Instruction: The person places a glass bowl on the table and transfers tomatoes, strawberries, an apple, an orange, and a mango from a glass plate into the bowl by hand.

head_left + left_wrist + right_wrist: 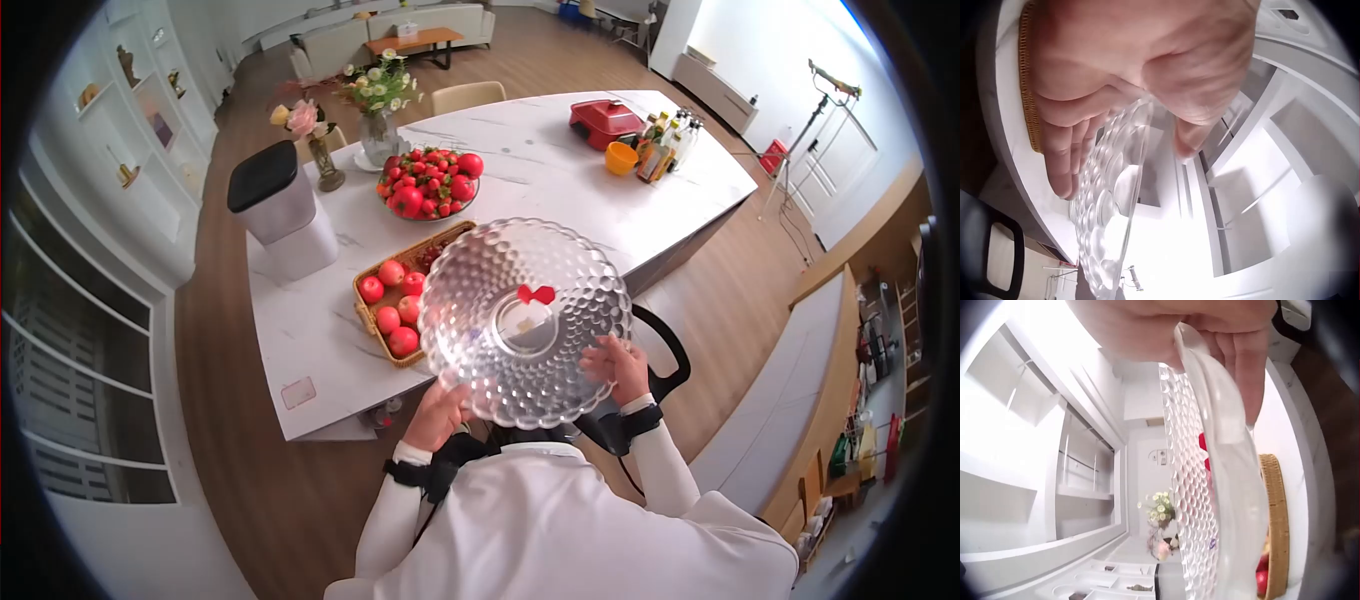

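A large clear glass plate (pixel 462 300) with a scalloped rim and round bumps is held up in front of the body, over the table's near edge. A red heart-shaped sticker (pixel 536 294) shows near its middle. My left hand (pixel 437 415) pinches the rim at the lower left, thumb on one side and fingers on the other in the left wrist view. On the opposite side my right hand (pixel 622 368) grips the rim, its fingers (pixel 1250 375) passing behind the glass in the right wrist view.
A wicker basket (pixel 378 335) of apples sits beside the plate. Behind are a bowl of strawberries and tomatoes (pixel 428 185), flower vases (pixel 380 135), and a white bin with a black lid (pixel 285 215). A red cooker (pixel 606 118), orange bowl (pixel 621 158) and bottles (pixel 657 150) stand far right.
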`<move>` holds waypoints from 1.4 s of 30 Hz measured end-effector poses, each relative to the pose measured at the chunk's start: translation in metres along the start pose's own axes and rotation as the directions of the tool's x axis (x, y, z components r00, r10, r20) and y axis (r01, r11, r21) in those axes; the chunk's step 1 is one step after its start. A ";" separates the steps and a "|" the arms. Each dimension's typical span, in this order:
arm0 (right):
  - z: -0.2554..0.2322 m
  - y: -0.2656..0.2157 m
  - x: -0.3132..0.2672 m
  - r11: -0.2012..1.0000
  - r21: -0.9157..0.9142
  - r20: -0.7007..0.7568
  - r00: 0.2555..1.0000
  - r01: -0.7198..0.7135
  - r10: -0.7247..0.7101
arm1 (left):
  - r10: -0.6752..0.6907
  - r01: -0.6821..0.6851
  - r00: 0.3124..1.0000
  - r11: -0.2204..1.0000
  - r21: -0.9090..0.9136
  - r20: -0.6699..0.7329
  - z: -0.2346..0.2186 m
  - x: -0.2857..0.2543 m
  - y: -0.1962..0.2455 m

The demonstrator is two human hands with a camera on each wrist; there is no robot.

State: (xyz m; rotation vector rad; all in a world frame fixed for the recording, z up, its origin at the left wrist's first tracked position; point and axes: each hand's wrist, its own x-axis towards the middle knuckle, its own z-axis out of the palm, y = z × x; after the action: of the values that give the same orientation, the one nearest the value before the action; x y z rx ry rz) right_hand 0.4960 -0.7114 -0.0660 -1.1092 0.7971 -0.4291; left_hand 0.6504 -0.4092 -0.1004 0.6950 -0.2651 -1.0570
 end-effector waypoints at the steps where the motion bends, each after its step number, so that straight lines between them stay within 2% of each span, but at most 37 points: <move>1: -0.007 0.004 0.005 1.000 -0.003 -0.017 1.000 -0.002 0.002 | -0.007 0.007 1.000 1.000 0.010 0.006 -0.005 0.012 0.004; 2: -0.015 0.008 0.012 0.999 0.024 -0.076 0.996 0.040 -0.038 | -0.010 0.003 0.997 0.996 0.087 0.079 -0.012 0.021 0.007; 3: -0.021 0.010 0.021 0.995 0.050 -0.134 0.988 0.086 -0.078 | -0.019 0.012 0.996 0.996 0.084 0.086 -0.021 0.026 0.007; 6: -0.042 0.013 0.063 0.986 0.105 -0.266 0.959 0.129 -0.097 | -0.176 0.189 0.980 0.969 0.156 -0.097 -0.050 0.041 -0.004; 7: -0.050 0.016 0.077 0.982 0.115 -0.330 0.938 0.151 -0.106 | -0.189 0.202 0.977 0.969 0.144 -0.098 -0.062 0.044 -0.009; 9: -0.059 0.013 0.106 0.978 0.101 -0.345 0.928 0.184 -0.139 | -0.302 0.316 0.925 0.948 0.026 -0.230 -0.082 0.053 -0.019; 10: -0.062 0.014 0.122 0.978 0.072 -0.388 0.908 0.198 -0.155 | -0.311 0.305 0.916 0.950 -0.064 -0.255 -0.091 0.056 -0.023; 12: -0.059 0.012 0.153 0.974 0.042 -0.458 0.870 0.224 -0.180 | -0.290 0.270 0.922 0.957 -0.110 -0.257 -0.104 0.065 -0.020; 17: -0.065 0.014 0.244 0.982 0.062 -0.475 0.871 0.177 -0.127 | -0.260 0.188 0.916 0.951 -0.246 -0.306 -0.128 0.079 -0.032; 19: -0.078 0.030 0.307 0.991 0.012 -0.460 0.880 0.135 -0.114 | -0.167 0.068 0.901 0.966 -0.250 -0.401 -0.127 0.080 -0.040; 21: -0.066 0.017 0.340 0.999 -0.044 -0.478 0.878 0.009 -0.028 | -0.098 -0.044 0.845 0.967 -0.251 -0.526 -0.119 0.085 -0.042; 22: -0.061 0.011 0.356 0.998 -0.059 -0.472 0.882 -0.008 -0.021 | -0.085 -0.070 0.836 0.963 -0.259 -0.541 -0.118 0.089 -0.046; 26: -0.067 -0.008 0.430 0.999 -0.047 -0.295 0.955 0.004 -0.018 | 0.060 -0.212 0.659 0.971 -0.108 -0.750 -0.107 0.117 -0.074; 27: -0.069 -0.012 0.445 0.998 -0.057 -0.284 0.959 -0.025 0.008 | 0.078 -0.244 0.605 0.966 -0.091 -0.792 -0.103 0.124 -0.079; 29: -0.070 -0.028 0.472 0.998 0.031 -0.175 0.983 -0.047 0.052 | 0.094 -0.305 0.492 0.950 -0.070 -0.866 -0.090 0.143 -0.082; 30: -0.068 -0.037 0.478 0.994 0.031 -0.140 0.985 -0.101 0.104 | 0.062 -0.273 0.416 0.960 -0.060 -0.907 -0.099 0.145 -0.093; 31: -0.072 -0.043 0.481 0.987 0.013 -0.164 0.974 -0.159 0.159 | 0.065 -0.252 0.296 0.968 -0.012 -0.953 -0.091 0.154 -0.093; 33: -0.073 -0.053 0.493 0.977 0.004 -0.040 0.976 -0.214 0.214 | 0.104 -0.221 0.264 0.974 0.045 -0.959 -0.078 0.165 -0.089; 34: -0.073 -0.056 0.496 0.965 -0.009 -0.025 0.965 -0.262 0.262 | 0.092 -0.194 0.245 0.980 0.044 -0.965 -0.073 0.174 -0.085; 35: -0.080 -0.059 0.495 0.956 0.002 -0.036 0.955 -0.294 0.294 | 0.077 -0.175 0.195 0.984 0.042 -0.978 -0.068 0.178 -0.081; 36: -0.086 -0.063 0.493 0.947 -0.082 0.034 0.949 -0.311 0.314 | 0.070 -0.159 0.150 0.986 0.045 -0.986 -0.067 0.178 -0.079; 37: -0.092 -0.067 0.490 0.935 -0.162 0.104 0.937 -0.314 0.333 | 0.071 -0.135 0.140 0.990 0.052 -0.988 -0.070 0.176 -0.078; 39: -0.114 -0.073 0.469 0.916 -0.234 -0.023 0.944 -0.324 0.328 | -0.007 -0.162 0.185 0.986 -0.037 -0.983 -0.081 0.167 -0.080; 41: -0.162 -0.072 0.440 0.872 -0.457 -0.212 0.974 -0.174 0.083 | 0.016 -0.121 0.190 0.993 -0.008 -0.982 -0.082 0.163 -0.081; 42: -0.188 -0.072 0.422 0.802 -0.580 -0.286 0.957 -0.139 -0.041 | 0.041 -0.106 0.200 0.994 0.020 -0.979 -0.082 0.165 -0.082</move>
State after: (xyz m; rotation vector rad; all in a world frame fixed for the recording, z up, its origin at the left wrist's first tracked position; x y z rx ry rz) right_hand 0.6370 -1.1402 -0.1894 -1.6328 1.2721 -0.2989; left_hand 0.7152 -0.5443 -0.2351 1.1792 0.8927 -0.3140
